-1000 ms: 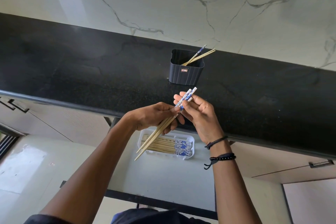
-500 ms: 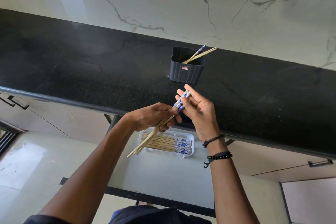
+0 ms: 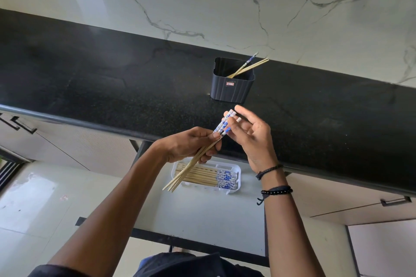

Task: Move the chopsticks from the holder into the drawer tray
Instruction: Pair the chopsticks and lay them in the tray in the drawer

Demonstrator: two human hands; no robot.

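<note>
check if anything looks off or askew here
Nothing looks damaged or spilled. The chopsticks left in the holder lean out over its right rim, one patterned end up, two plain end up. Those in the tray lie parallel.

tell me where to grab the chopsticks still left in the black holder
Pinch the chopsticks at their ends sticking out past the holder rim, coming from above right. They lean over its back right corner, so those ends are exposed while the lower parts sit inside the walls.
</note>
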